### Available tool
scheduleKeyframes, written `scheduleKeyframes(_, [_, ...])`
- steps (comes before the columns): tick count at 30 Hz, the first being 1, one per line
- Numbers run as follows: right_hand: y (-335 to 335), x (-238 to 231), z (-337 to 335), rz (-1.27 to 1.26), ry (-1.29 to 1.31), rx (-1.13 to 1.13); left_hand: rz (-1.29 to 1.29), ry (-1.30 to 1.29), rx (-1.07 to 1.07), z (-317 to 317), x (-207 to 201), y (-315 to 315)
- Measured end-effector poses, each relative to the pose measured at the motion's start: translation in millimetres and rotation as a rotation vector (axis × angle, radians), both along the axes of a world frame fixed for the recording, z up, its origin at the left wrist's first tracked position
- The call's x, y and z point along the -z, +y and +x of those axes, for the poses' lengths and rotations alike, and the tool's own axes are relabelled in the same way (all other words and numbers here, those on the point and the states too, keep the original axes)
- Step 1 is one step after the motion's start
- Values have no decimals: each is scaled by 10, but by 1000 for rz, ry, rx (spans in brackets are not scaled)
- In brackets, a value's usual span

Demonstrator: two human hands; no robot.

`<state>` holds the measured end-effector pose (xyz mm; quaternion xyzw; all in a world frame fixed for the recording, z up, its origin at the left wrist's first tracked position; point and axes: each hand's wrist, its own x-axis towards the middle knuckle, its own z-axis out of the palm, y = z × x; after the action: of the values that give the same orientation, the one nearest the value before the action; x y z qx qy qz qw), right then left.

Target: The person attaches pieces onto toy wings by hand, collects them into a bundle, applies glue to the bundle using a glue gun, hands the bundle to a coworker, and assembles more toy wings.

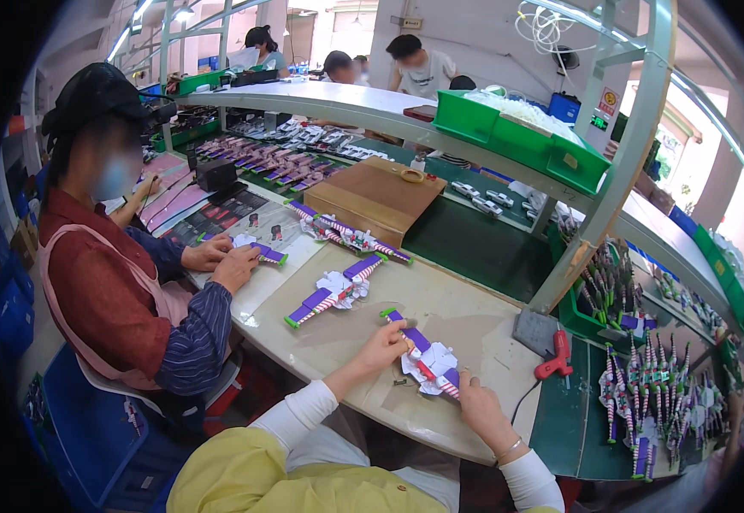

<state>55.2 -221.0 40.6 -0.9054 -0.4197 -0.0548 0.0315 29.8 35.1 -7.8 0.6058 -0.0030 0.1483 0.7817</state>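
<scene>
A winged toy piece (434,368), with a white middle, purple panels, striped edges and green tips, is held low over the tabletop in front of me. My left hand (380,346) pinches its upper-left wing. The fingers of my right hand (481,409) close on the lower-right wing end. Just beyond, a similar toy piece (338,292) lies on the table (483,329). Farther back, more purple-and-striped pieces (346,232) lie by a cardboard box (378,195).
On my right are a red glue gun (556,359), a grey block (533,332) and a pile of striped toy pieces (663,385). A shelf post (599,184) rises there, and green bins (517,137) sit on the shelf. At left, a co-worker (115,256) handles another piece.
</scene>
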Motion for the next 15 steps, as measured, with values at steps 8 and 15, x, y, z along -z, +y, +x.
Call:
scheduleKeyframes(8, [36, 18, 2, -17, -64, -11, 777, -132, 42, -107, -236, 46])
scheduleKeyframes(15, [82, -156, 62, -118, -126, -126, 326, 49, 394, -16, -326, 45])
